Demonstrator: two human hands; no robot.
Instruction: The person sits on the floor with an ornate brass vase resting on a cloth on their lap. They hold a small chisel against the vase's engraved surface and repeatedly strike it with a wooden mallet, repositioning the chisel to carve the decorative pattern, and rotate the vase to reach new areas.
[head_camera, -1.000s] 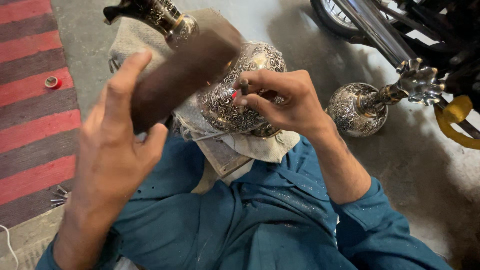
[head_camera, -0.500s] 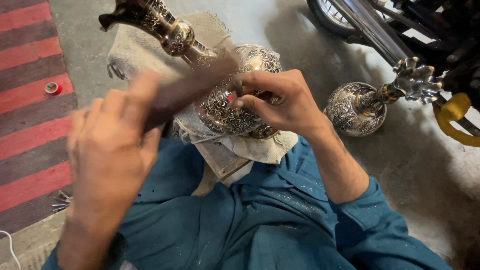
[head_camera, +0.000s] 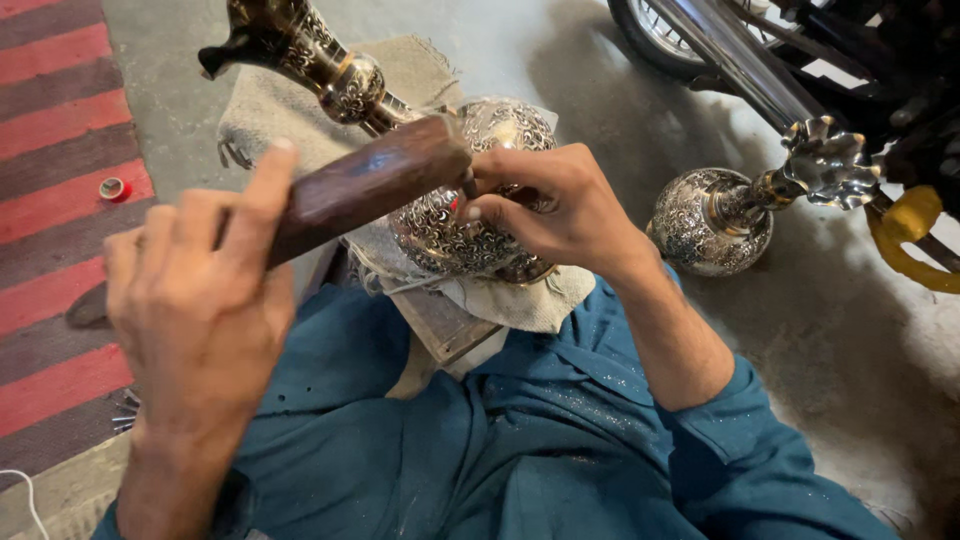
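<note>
A brown wooden mallet (head_camera: 370, 185) is gripped by the left hand (head_camera: 200, 300), a thin chisel (head_camera: 468, 186) pinched by the right hand (head_camera: 550, 205) against the engraved metal vase (head_camera: 450, 225).

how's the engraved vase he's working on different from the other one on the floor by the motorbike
The vase on the cloth lies on its side, gripped by the right hand, with a wooden block in the left hand over it. The second vase lies untouched on bare concrete. Both are silvery with dense engraved scrollwork.
</note>
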